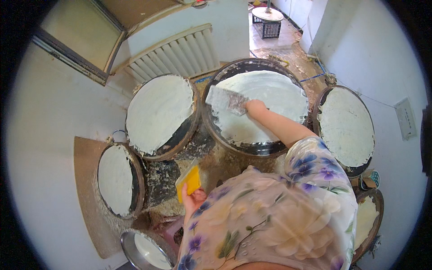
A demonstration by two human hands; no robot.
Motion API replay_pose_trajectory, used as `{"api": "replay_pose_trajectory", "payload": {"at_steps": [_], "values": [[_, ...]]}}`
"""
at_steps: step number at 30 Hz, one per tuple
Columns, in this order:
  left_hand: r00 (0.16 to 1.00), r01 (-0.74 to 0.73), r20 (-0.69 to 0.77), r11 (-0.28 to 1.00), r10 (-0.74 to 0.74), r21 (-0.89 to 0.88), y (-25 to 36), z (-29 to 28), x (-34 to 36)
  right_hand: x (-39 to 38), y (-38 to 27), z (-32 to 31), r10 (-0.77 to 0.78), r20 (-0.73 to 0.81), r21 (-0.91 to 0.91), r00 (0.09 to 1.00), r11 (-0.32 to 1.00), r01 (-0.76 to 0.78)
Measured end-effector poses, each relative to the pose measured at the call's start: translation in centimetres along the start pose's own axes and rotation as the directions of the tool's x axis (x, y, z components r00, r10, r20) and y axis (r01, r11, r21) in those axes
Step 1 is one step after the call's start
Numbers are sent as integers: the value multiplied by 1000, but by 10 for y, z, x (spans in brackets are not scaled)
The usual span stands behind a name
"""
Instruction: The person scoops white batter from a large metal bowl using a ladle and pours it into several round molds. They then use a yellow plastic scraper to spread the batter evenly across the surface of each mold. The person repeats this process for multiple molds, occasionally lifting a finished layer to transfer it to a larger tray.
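My right hand point(255, 107) grips a wide, batter-smeared flat spreader point(225, 99), which lies over the left part of the white batter layer point(274, 94) on the large round dark griddle point(252, 149) straight ahead of me. My left hand point(193, 198) is lower, near my body, holding a yellow-bladed scraper point(189, 177) above the stained surface between the griddles. To the left of the middle griddle, another griddle point(167, 149) carries a spread white sheet point(157, 112) with a ragged edge.
More coated round griddles stand at far left point(116, 180), right point(344, 126) and lower right point(366, 216). A metal bowl of white liquid point(148, 247) sits low at left. A radiator point(168, 54), window point(76, 40) and walls surround me. Beyond a doorway stands a round-topped black crate point(270, 29).
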State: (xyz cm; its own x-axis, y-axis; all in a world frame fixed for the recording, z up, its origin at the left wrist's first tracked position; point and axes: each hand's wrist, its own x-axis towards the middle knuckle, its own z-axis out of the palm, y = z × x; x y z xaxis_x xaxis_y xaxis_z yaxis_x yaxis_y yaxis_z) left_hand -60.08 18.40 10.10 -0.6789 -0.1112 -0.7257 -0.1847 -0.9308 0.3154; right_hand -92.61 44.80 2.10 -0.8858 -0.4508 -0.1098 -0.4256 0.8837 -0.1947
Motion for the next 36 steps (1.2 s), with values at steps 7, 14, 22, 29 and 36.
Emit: {"api": "replay_pose_trajectory", "payload": {"at_steps": [7,14,22,29,36], "values": [[999,28,-27,997,-26,65,8,1,0,-23,113,-20,486,-159,112,859,874,-473],[982,187,13,982,-187,12,19,-7,7,-47,147,-4,664,94,797,742,397,-456],[997,54,-46,998,-55,-9,10,2,10,25,34,7,95,144,730,985,662,-170],[998,61,-2,997,-62,-44,7,2,4,61,47,-10,221,-114,6,969,975,-222],[997,75,-33,997,-75,11,12,4,13,41,125,-22,617,-151,185,772,785,-591]]}}
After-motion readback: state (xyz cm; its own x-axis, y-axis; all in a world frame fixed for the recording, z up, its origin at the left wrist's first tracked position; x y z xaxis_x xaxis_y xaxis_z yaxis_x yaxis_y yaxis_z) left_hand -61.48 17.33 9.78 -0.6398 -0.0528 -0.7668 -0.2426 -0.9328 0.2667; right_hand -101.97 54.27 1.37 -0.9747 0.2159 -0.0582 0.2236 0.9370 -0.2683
